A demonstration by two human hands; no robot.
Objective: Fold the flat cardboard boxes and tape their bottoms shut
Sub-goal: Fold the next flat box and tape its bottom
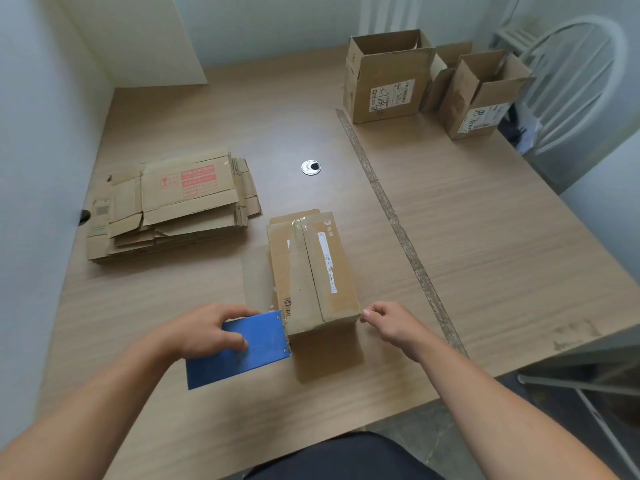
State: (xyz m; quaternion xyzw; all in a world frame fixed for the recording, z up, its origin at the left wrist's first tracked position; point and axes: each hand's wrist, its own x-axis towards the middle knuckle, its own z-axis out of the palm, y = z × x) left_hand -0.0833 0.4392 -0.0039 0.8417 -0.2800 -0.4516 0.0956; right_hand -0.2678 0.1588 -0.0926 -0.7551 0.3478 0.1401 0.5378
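Three upright boxes (388,77) beyond tape strip (398,216)

You worked in a plain room that looked like a small office used for packing. A wood-grain desk (485,254) with a round cable grommet (310,167) stood against bare pale walls (41,98). On it lay a stack of flattened cartons (173,206), and open boxes (388,81) bearing shipping labels stood at the far corner. A white chair (581,64) stood beside it.

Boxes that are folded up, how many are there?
4. A taped box mid-table; three stand open far right: a large box, a partly hidden box behind it, and a smaller box by the chair.
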